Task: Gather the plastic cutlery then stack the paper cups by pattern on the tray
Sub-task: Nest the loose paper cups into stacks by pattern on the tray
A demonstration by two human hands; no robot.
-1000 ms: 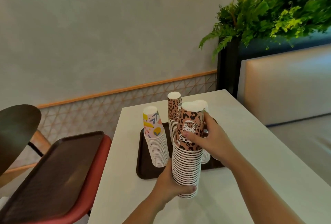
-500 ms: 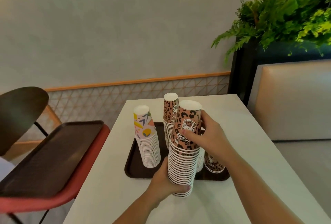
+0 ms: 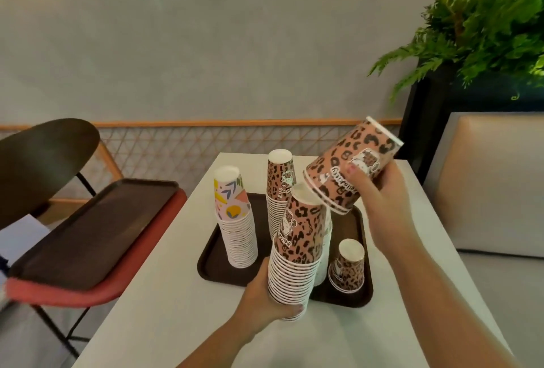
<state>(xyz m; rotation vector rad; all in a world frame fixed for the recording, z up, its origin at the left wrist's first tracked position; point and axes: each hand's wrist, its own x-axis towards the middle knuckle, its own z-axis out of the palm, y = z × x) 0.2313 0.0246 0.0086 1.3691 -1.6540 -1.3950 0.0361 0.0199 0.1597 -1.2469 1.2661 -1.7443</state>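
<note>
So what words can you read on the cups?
"hellokitty": upside down on the leopard cups that the right hand holds tilted.
Same kind of lettering, only partly readable: on the leopard stack that the left hand holds.
Too blurred: lettering on the back leopard stack.
None seen: colourful stack.

One head-worn view looks forward and down from above and behind the left hand and right hand, close enough that both forearms run out of the bottom edge, facing the wall beyond them.
</note>
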